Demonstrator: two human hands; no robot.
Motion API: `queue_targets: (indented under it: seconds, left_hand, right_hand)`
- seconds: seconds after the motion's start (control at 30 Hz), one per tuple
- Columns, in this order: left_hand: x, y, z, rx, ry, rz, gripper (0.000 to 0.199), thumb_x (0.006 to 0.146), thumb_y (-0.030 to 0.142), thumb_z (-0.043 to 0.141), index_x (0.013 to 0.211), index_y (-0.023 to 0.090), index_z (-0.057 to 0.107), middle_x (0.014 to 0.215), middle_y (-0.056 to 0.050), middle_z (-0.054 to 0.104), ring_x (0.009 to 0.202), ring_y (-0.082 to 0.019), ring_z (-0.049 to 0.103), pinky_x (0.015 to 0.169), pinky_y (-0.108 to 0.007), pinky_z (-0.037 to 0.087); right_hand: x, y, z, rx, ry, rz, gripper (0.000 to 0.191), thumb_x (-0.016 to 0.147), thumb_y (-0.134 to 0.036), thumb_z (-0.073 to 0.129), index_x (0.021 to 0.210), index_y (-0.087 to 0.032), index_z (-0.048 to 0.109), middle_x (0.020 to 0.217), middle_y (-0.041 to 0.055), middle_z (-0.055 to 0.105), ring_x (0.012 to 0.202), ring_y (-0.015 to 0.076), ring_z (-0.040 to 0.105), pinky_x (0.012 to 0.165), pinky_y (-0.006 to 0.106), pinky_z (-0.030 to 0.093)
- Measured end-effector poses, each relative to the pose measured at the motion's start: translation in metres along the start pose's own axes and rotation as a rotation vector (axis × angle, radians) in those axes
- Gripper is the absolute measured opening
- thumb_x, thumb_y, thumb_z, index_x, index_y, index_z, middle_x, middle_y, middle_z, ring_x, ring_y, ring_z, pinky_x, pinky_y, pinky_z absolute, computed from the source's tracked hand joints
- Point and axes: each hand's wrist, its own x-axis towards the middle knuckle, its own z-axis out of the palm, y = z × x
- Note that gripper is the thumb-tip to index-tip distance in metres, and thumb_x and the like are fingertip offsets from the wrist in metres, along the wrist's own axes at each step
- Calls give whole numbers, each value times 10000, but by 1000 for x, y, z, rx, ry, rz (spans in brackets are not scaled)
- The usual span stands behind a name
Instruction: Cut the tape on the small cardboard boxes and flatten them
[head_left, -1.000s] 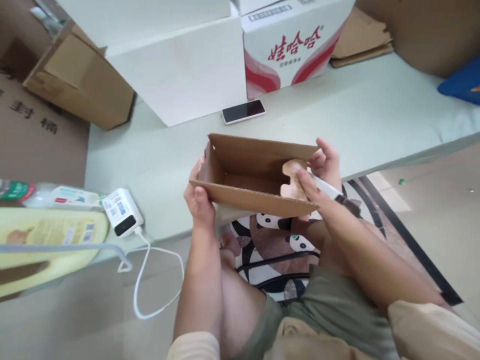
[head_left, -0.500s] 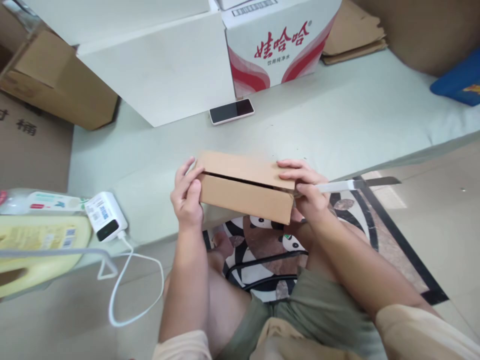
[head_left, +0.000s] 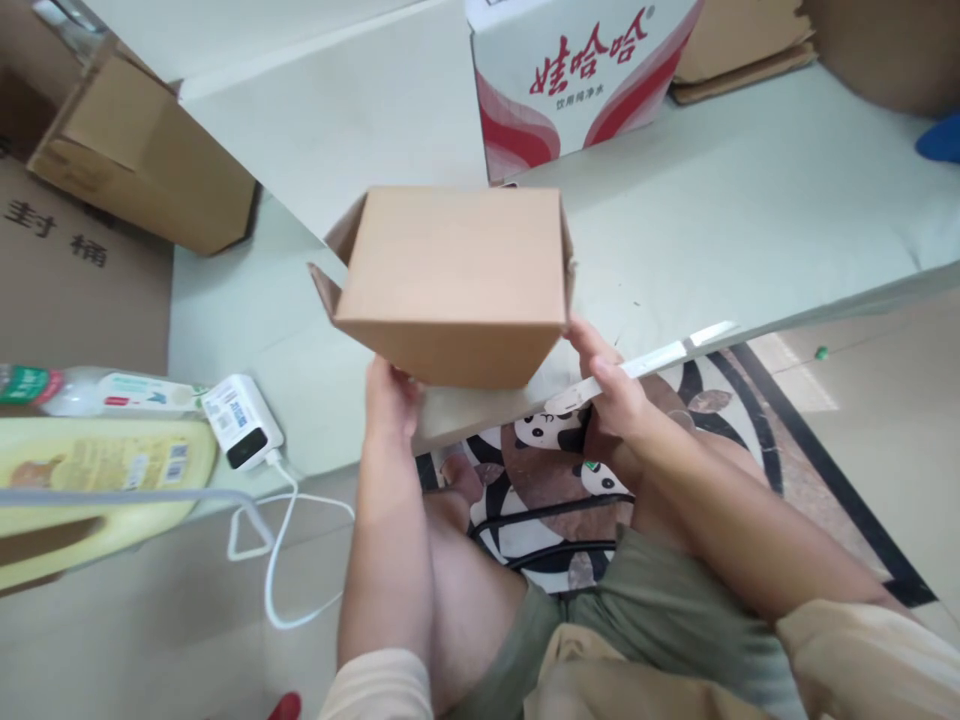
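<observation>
A small brown cardboard box [head_left: 454,255] is held up over the front of the pale green surface. Its broad face shows, and loose flaps stick out at its left side. My left hand [head_left: 391,405] is closed at the box's lower left edge, its fingertips partly hidden. In my right hand [head_left: 615,390] lies a knife [head_left: 654,360] with a white handle, its bright blade pointing right. The raised fingers of that hand touch the box's lower right corner.
Behind stand a large white box [head_left: 360,130] and a white-and-red carton [head_left: 577,90]. At left are an open cardboard box [head_left: 165,150], a plastic bottle [head_left: 142,390], a yellow jug [head_left: 112,460] and a white device [head_left: 244,420] with a cable. The surface's front edge runs before my knees.
The cardboard box has been raised and turned, so its slit side no longer shows and flaps stand out at left. Both hands have shifted beneath it. It now hides most of the phone.
</observation>
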Motion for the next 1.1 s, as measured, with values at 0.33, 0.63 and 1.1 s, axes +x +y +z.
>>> queue_targets:
  seconds: [0.33,0.63,1.1]
  left_hand:
    - [-22,-2,-2,551,-666,-317,957,659,1017,360,899,156,702,711,-112,698,555,-217,668,459,-295,446]
    - [-17,-7,6,613,-296,551,628,860,709,583,1259,229,653,1293,-133,687,1200,-302,666,977,-475,562]
    - [-17,-25,16,454,-368,942,479,986,619,364,1233,332,659,1445,-48,546,1421,-300,474,1213,-533,356]
  right_hand:
    - [-3,-30,-14,-73,72,-150,582,953,-637,353,1236,-308,741,1471,14,613,1477,332,449,1270,580,295]
    - [-3,-28,-10,-284,-90,-392,512,972,-482,371,1321,-296,697,1396,14,673,1357,278,589,1233,519,366]
    - [1,2,-22,15,402,73,186,960,-352,575,1132,-281,585,496,-109,438,306,79,329,333,227,288]
